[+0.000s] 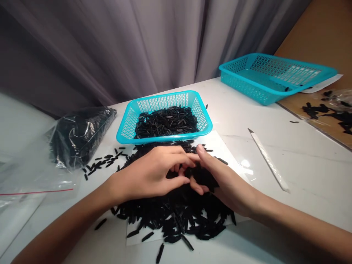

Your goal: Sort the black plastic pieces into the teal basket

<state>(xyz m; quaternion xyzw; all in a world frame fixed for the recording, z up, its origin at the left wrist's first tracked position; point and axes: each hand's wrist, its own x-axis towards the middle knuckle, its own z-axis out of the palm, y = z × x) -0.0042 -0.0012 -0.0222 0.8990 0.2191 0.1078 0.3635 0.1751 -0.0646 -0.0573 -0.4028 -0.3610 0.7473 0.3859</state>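
A heap of small black plastic strips lies on a white sheet on the table in front of me. Both hands rest on top of the heap. My left hand has its fingers curled and pinched over some strips. My right hand meets it fingertip to fingertip, fingers bent around a clump of the black pieces. Just beyond the hands stands a small turquoise basket partly filled with the same black strips.
A clear bag of black strips lies at the left, loose strips scattered beside it. A second, larger turquoise basket sits at the back right. A white-handled blade lies to the right. Grey curtain behind.
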